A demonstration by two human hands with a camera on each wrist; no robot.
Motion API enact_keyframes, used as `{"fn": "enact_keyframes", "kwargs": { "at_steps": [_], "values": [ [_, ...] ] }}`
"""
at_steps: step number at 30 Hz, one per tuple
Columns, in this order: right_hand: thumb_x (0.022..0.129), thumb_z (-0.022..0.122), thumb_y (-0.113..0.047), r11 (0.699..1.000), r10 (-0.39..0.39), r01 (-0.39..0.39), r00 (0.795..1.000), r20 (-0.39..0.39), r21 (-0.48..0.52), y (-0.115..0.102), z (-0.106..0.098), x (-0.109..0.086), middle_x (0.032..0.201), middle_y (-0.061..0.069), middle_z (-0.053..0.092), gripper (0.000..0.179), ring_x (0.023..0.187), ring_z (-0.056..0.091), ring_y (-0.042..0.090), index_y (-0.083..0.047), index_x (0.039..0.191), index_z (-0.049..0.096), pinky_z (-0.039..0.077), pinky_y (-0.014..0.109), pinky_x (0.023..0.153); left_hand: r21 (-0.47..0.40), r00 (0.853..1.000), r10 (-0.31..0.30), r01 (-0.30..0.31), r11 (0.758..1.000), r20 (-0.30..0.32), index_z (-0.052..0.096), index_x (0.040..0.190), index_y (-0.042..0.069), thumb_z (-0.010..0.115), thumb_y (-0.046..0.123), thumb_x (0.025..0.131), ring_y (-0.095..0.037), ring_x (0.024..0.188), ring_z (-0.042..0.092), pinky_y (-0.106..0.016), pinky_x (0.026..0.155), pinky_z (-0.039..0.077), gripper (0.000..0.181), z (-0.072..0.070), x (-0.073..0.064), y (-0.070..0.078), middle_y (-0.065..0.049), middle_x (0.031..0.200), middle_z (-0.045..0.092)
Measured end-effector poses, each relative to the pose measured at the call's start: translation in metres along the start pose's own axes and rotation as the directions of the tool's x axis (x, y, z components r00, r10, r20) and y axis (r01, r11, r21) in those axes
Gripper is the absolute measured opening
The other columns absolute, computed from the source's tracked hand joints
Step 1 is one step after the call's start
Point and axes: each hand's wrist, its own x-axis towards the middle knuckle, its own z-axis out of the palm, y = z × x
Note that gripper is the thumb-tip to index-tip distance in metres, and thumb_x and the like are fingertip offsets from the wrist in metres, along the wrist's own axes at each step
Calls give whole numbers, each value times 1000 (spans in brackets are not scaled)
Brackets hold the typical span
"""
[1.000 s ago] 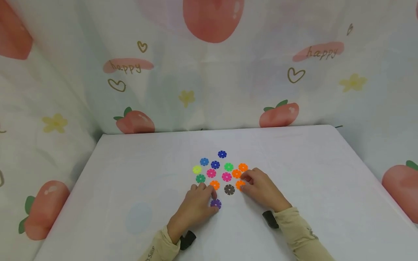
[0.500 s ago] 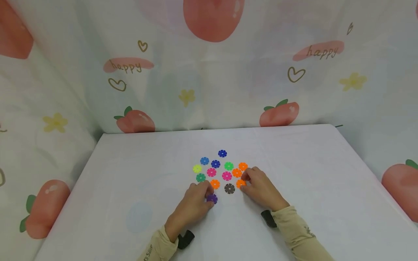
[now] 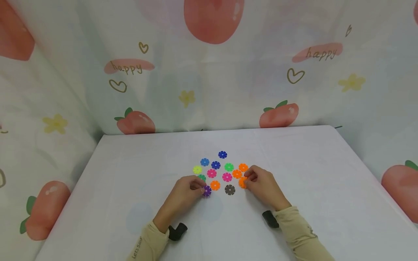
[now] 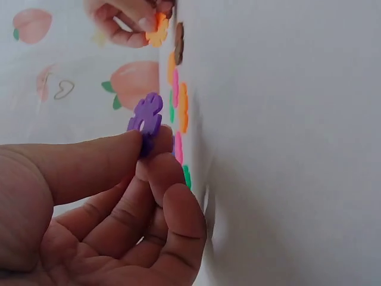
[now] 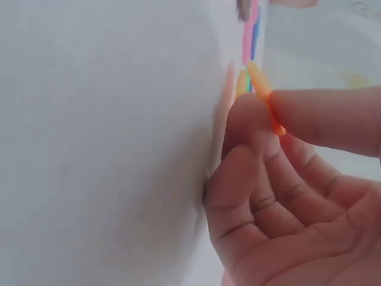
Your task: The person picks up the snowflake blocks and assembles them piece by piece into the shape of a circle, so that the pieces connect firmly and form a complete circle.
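while left grip [image 3: 183, 192] pinches one purple disc [image 4: 149, 114], right grip [image 3: 265, 185] one orange disc [image 3: 242, 183], twelve discs [image 3: 225, 177] lying flat

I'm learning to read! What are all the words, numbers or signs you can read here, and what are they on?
"happy" on the left pink stripe of the backdrop.
"happy" on the right pink stripe of the backdrop.
"Lets S" on the left sleeve; the rest is too blurred.
The mark on the right sleeve is too small to read.
No writing shows on the discs.
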Motion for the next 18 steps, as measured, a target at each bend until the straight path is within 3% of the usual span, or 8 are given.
{"fn": "enact_keyframes", "kwargs": {
  "at_steps": [5, 10, 13, 18],
  "values": [
    [95, 70, 1, 976, 74, -75, 997, 12, 205, -4, -1, 1, 88, 9, 69, 16, 75, 68, 23, 4, 110, 70, 57, 30, 69, -54, 998, -14, 11, 998, -64, 75, 107, 11, 76, 10, 99, -21, 97, 68, -39, 90, 60, 8, -9, 7, 2, 0, 99, 73],
    [97, 72, -2, 904, 102, -107, 994, 33, 413, -11, 1, 5, 91, 14, 71, 19, 80, 72, 26, 8, 113, 67, 59, 29, 72, -66, 995, 27, -34, 997, -98, 73, 107, 11, 79, 9, 97, -24, 103, 70, -40, 92, 60, 11, -11, 13, 7, -2, 103, 74],
    [99, 72, -4, 879, 101, -107, 994, 38, 465, -17, 3, 8, 93, 15, 72, 20, 82, 74, 25, 9, 114, 67, 59, 29, 75, -71, 993, 52, -60, 996, -109, 72, 107, 12, 79, 9, 97, -25, 104, 71, -41, 93, 60, 12, -10, 15, 11, -2, 105, 74],
    [101, 70, -6, 871, 89, -95, 995, 36, 482, -25, 7, 10, 95, 16, 73, 19, 84, 74, 25, 7, 114, 68, 60, 29, 78, -77, 988, 92, -102, 992, -122, 72, 106, 13, 78, 9, 98, -25, 104, 71, -42, 93, 60, 11, -6, 17, 14, 0, 105, 74]
  ]
}}
